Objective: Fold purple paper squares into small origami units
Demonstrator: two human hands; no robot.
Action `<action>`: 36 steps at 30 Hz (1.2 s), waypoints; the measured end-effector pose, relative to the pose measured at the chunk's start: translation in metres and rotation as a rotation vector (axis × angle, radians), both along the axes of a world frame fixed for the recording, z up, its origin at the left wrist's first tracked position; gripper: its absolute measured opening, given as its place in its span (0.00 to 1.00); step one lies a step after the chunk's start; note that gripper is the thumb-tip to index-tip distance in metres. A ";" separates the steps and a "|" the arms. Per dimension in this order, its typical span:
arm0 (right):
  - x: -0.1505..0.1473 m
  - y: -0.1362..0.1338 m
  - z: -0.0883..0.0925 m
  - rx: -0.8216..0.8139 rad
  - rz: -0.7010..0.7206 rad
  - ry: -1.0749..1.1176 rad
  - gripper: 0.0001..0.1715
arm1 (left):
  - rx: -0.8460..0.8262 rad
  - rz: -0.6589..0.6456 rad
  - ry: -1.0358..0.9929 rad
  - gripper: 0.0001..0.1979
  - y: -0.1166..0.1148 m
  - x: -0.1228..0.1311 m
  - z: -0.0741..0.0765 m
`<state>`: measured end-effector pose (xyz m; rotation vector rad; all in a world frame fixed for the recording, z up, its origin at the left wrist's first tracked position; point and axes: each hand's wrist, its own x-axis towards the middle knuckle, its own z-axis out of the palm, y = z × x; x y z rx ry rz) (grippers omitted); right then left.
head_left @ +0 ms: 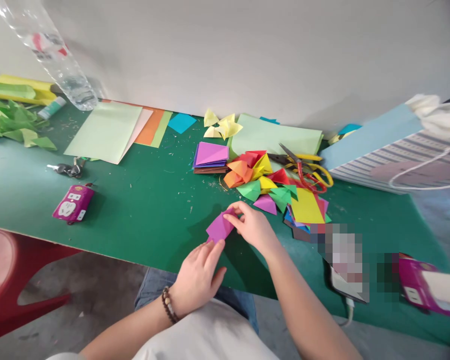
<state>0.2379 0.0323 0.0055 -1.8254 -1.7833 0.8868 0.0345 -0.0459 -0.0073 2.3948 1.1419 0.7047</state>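
Observation:
A folded sheet of purple origami paper (220, 226) lies low over the green table mat, held between both hands. My left hand (197, 282) grips its lower end with the fingers, and my right hand (251, 227) pinches its upper right end. Just beyond my right hand is a heap of folded colored paper pieces (255, 177). A stack of paper squares (211, 155) with a violet one on top sits to its left. Yellow-handled scissors (303, 167) rest on the heap's right side, and a yellow paper square (306, 207) lies nearby.
The green-topped table's (135, 200) front edge runs just past my hands. Loose pale green sheets (104, 131), folded green pieces (11, 125), keys (67, 169) and a magenta boxed socket (74, 202) lie left. A striped paper bag (397, 150) stands right, and a blurred phone (347, 285) lies close by.

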 end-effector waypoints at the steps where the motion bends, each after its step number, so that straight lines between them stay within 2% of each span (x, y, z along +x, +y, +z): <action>1: 0.001 0.005 0.002 -0.013 0.055 0.014 0.12 | -0.002 -0.046 0.007 0.27 -0.001 0.001 0.000; 3: 0.004 0.012 0.005 -0.044 0.159 0.032 0.13 | 0.009 -0.096 -0.001 0.22 -0.001 0.002 0.001; 5: 0.007 0.015 0.005 -0.071 0.208 0.034 0.14 | 0.027 -0.089 -0.021 0.18 0.001 0.001 0.003; 11: 0.006 0.015 0.000 -0.053 0.203 -0.038 0.15 | 0.038 0.047 0.058 0.17 0.011 -0.002 0.013; 18: -0.002 0.016 -0.003 0.034 0.216 -0.100 0.13 | 0.126 -0.018 0.094 0.10 0.021 -0.004 0.007; 24: -0.005 0.021 -0.002 0.092 0.253 -0.046 0.14 | 0.119 -0.062 0.098 0.12 0.021 -0.003 0.002; 30: -0.005 0.028 0.006 0.069 0.330 -0.009 0.10 | 0.087 -0.087 0.158 0.14 0.021 -0.002 0.001; 36: -0.005 0.032 0.004 0.051 0.358 -0.052 0.12 | 0.096 -0.042 0.201 0.13 0.020 -0.002 0.001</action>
